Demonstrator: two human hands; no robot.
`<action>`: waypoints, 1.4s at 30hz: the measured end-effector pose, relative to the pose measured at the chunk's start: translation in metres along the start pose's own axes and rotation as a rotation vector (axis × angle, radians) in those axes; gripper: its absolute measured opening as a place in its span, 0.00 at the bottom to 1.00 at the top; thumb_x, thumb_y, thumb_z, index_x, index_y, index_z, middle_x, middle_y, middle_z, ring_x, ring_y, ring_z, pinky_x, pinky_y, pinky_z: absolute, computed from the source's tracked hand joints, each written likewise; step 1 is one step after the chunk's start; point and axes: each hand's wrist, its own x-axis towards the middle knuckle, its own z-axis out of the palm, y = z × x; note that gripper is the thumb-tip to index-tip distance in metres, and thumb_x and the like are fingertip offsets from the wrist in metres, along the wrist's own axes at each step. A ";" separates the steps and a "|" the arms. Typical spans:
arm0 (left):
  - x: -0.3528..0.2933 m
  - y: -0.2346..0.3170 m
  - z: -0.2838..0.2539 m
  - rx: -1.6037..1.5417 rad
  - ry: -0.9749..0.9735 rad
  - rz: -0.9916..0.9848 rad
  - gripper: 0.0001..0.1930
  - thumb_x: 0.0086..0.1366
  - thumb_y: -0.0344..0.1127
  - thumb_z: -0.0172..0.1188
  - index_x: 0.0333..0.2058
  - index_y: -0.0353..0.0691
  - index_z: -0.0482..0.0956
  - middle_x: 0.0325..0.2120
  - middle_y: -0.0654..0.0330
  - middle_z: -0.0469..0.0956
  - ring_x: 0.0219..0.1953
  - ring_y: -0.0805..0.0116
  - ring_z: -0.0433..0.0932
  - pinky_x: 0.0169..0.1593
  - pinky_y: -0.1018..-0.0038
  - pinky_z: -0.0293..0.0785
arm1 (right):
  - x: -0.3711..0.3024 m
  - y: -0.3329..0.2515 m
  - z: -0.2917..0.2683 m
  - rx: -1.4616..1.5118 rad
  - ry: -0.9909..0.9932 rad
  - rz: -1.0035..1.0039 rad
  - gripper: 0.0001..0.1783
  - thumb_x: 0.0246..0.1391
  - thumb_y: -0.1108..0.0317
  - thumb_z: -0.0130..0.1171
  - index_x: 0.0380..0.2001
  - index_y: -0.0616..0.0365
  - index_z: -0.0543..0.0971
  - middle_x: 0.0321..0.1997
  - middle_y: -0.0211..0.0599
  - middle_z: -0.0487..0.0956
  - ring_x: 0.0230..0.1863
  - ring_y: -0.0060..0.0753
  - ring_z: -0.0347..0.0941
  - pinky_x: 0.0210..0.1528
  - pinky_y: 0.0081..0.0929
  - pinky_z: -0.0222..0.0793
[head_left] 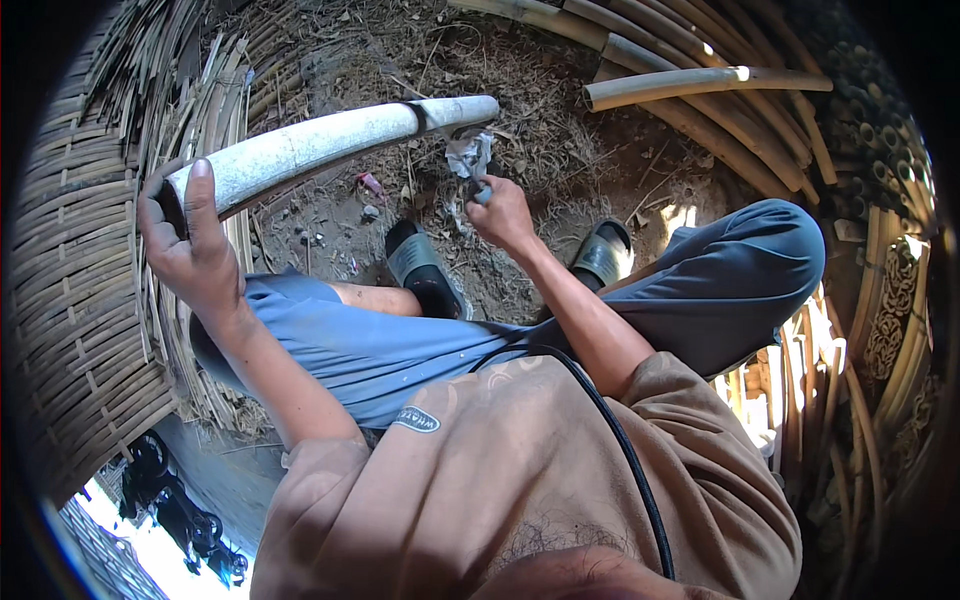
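A pale, whitish bamboo pole section (320,142) with one dark node band slants across the upper left of the head view. My left hand (195,250) is closed around its left end, thumb lying along the top. Just below the pole's right end, my right hand (503,215) is closed on a small tool with a bluish handle (484,195). A crumpled grey-white wad (468,155) sits at the tool's upper end, close under the bamboo; whether it touches the pole I cannot tell. The tool's working end is hidden.
Cut bamboo poles (710,85) are piled at the upper right. A woven bamboo panel (80,290) stands at left, beside thin split strips (225,100). Shavings and litter cover the dirt ground (540,130) around my sandalled feet. More bamboo leans at right.
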 end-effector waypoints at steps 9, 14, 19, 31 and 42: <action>-0.004 -0.011 0.000 -0.106 -0.026 0.019 0.13 0.67 0.37 0.67 0.44 0.33 0.80 0.37 0.60 0.80 0.40 0.71 0.76 0.49 0.75 0.71 | -0.011 -0.011 0.001 0.011 -0.001 0.021 0.21 0.49 0.64 0.64 0.45 0.66 0.83 0.38 0.63 0.84 0.44 0.63 0.82 0.51 0.49 0.77; -0.005 -0.015 -0.002 -0.141 -0.032 0.002 0.12 0.67 0.35 0.65 0.44 0.34 0.80 0.38 0.59 0.81 0.41 0.71 0.77 0.52 0.74 0.71 | -0.002 0.018 -0.008 -0.094 -0.024 0.157 0.20 0.49 0.64 0.63 0.45 0.63 0.84 0.39 0.62 0.84 0.44 0.62 0.82 0.51 0.49 0.77; -0.006 -0.014 -0.004 -0.096 -0.045 0.037 0.10 0.67 0.35 0.65 0.43 0.36 0.81 0.37 0.60 0.81 0.41 0.71 0.77 0.52 0.74 0.71 | -0.011 0.002 0.008 0.044 0.013 0.046 0.23 0.49 0.66 0.63 0.49 0.62 0.83 0.32 0.57 0.83 0.37 0.58 0.82 0.45 0.43 0.78; -0.006 -0.011 -0.003 -0.050 -0.049 0.044 0.11 0.67 0.37 0.66 0.42 0.36 0.81 0.36 0.61 0.81 0.38 0.72 0.76 0.48 0.74 0.72 | -0.013 -0.007 0.002 0.050 -0.053 -0.063 0.15 0.47 0.65 0.63 0.38 0.63 0.82 0.33 0.59 0.83 0.39 0.63 0.81 0.44 0.48 0.77; -0.008 -0.001 0.000 -0.034 -0.049 0.051 0.11 0.67 0.37 0.66 0.42 0.36 0.81 0.33 0.62 0.81 0.38 0.72 0.78 0.47 0.75 0.73 | -0.013 0.020 0.008 0.052 0.022 0.028 0.23 0.48 0.63 0.63 0.44 0.69 0.81 0.39 0.64 0.83 0.44 0.64 0.81 0.49 0.47 0.77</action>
